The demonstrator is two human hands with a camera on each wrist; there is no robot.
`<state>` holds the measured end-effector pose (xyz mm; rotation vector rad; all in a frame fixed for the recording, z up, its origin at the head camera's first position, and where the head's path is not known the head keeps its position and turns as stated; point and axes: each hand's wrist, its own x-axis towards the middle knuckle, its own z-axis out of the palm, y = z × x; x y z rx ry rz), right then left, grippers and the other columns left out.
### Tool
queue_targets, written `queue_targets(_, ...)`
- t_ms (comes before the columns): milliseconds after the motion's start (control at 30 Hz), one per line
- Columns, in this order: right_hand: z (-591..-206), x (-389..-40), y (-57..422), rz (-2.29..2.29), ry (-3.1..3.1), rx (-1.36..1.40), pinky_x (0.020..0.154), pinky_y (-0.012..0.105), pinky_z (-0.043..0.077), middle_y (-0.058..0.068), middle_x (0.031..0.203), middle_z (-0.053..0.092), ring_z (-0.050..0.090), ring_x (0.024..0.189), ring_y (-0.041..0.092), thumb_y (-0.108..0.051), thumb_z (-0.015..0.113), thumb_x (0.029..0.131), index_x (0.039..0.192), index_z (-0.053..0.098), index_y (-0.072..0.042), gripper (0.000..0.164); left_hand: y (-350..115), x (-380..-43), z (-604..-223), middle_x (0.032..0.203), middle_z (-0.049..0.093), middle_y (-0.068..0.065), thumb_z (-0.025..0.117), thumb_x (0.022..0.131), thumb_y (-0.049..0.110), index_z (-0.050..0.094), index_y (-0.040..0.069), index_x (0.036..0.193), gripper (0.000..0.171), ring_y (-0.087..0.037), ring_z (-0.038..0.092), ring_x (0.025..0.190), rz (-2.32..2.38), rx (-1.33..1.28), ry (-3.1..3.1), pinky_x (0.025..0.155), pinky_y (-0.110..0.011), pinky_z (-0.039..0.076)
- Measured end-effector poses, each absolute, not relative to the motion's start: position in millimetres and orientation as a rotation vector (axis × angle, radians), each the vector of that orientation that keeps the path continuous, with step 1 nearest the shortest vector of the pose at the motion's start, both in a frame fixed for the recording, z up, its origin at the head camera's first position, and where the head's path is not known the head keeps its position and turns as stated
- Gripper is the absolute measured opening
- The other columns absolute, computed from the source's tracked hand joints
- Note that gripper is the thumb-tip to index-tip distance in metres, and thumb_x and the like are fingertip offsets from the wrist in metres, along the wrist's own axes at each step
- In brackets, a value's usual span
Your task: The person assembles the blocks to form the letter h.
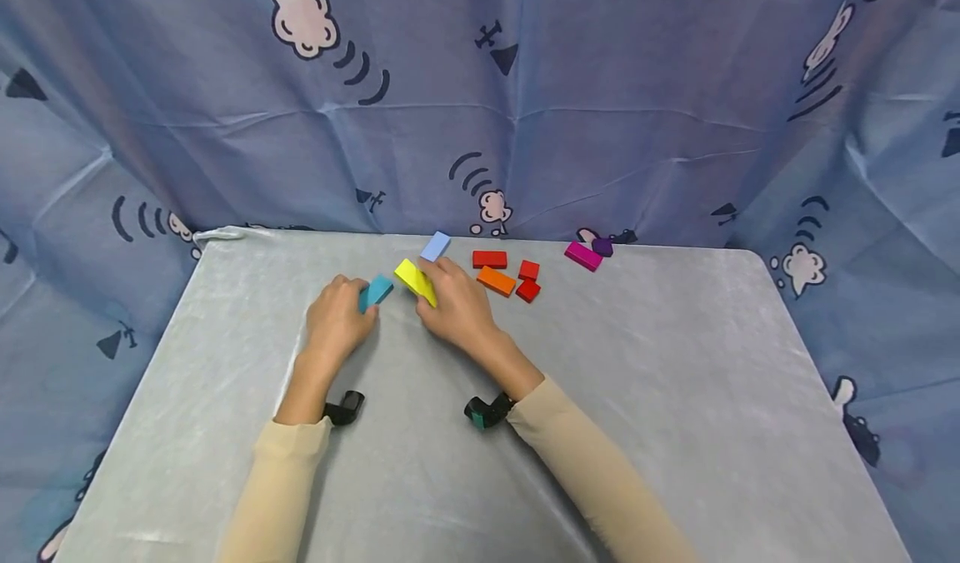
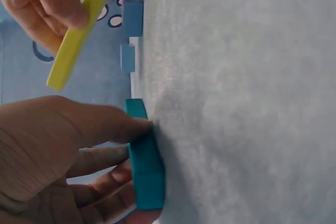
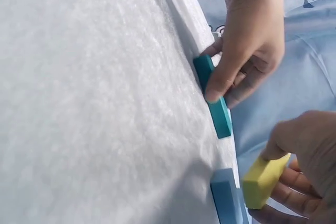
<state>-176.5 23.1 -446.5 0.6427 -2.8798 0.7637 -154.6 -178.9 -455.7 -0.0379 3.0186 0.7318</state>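
Observation:
With thumb and fingers, my left hand (image 1: 335,317) pinches a teal block (image 1: 377,291) on the tabletop; the left wrist view shows the thumb across this teal block (image 2: 147,156). To its right, my right hand (image 1: 459,303) grips a long yellow block (image 1: 411,276) by its sides. Both wrist views show the yellow block (image 3: 264,179) raised and tilted above the table surface. A light blue block (image 1: 436,246) lies just beyond the right hand's fingers, and in the right wrist view a blue block (image 3: 226,196) stands close beside the yellow one.
Right of the hands lie a red bar (image 1: 490,259), an orange bar (image 1: 496,281) and two small red blocks (image 1: 528,270). Farther right, a magenta bar (image 1: 582,256) sits by a purple piece (image 1: 602,247). A patterned blue curtain (image 1: 420,130) hangs behind the cloth-covered table (image 1: 660,396).

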Motion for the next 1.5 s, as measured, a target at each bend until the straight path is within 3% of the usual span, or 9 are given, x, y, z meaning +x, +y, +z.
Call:
queue_targets(133, -443.6, -170.8, 29.9, 0.760, -2.899, 0.649, 0.071, 0.034, 0.059, 0.010, 0.121, 0.071, 0.065, 0.089, 0.021, -0.014, 0.075, 0.090, 0.141, 0.068, -0.010, 0.052, -183.6, -146.5, -451.1, 0.118, 0.070, -0.027, 0.072, 0.091, 0.015, 0.069, -0.005, 0.131, 0.045, -0.041, 0.069, 0.101, 0.749, -0.037, 2.989, 0.084, -0.055, 0.056)
queue_targets(267, -443.4, -165.8, 37.8, 0.742, -2.936, 0.652, 0.073, 0.033, 0.060, 0.008, 0.120, 0.070, 0.066, 0.093, 0.020, -0.016, 0.076, 0.091, 0.139, 0.071, -0.013, 0.048, -188.1, -135.9, -447.3, 0.120, 0.073, -0.023, 0.074, 0.091, 0.016, 0.070, -0.003, 0.128, 0.042, -0.037, 0.071, 0.102, 0.800, -0.024, 2.938, 0.084, -0.052, 0.057)
queue_targets(533, -442.0, -156.3, 56.5, 0.722, -2.955, 0.676, 0.082, 0.038, 0.063, 0.009, 0.123, 0.071, 0.068, 0.101, 0.022, -0.014, 0.076, 0.092, 0.138, 0.071, -0.012, 0.047, -189.1, -108.9, -435.0, 0.128, 0.073, -0.024, 0.075, 0.095, 0.022, 0.064, -0.002, 0.140, 0.052, -0.040, 0.071, 0.113, 0.874, 0.002, 2.878, 0.091, -0.056, 0.057)
queue_targets(1067, -444.9, -134.3, 80.2, 0.642, -3.094, 1.011, 0.091, 0.039, 0.063, 0.005, 0.126, 0.071, 0.066, 0.109, 0.019, -0.011, 0.070, 0.099, 0.144, 0.067, -0.014, 0.045, -157.9, -35.1, -432.5, 0.106, 0.077, -0.009, 0.085, 0.087, 0.021, 0.074, -0.001, 0.123, 0.044, -0.019, 0.071, 0.089, 0.930, -0.035, 2.795, 0.079, -0.040, 0.059)
queue_targets(1500, -455.6, -122.9, 85.5, 0.655, -3.018, 1.239, 0.104, 0.040, 0.058, 0.007, 0.124, 0.070, 0.065, 0.113, 0.022, -0.003, 0.068, 0.101, 0.141, 0.069, -0.010, 0.041, -129.7, 0.2, -444.5, 0.099, 0.073, -0.006, 0.088, 0.084, 0.017, 0.074, 0.000, 0.119, 0.041, -0.014, 0.064, 0.082, 0.988, -0.092, 2.824, 0.074, -0.035, 0.056)
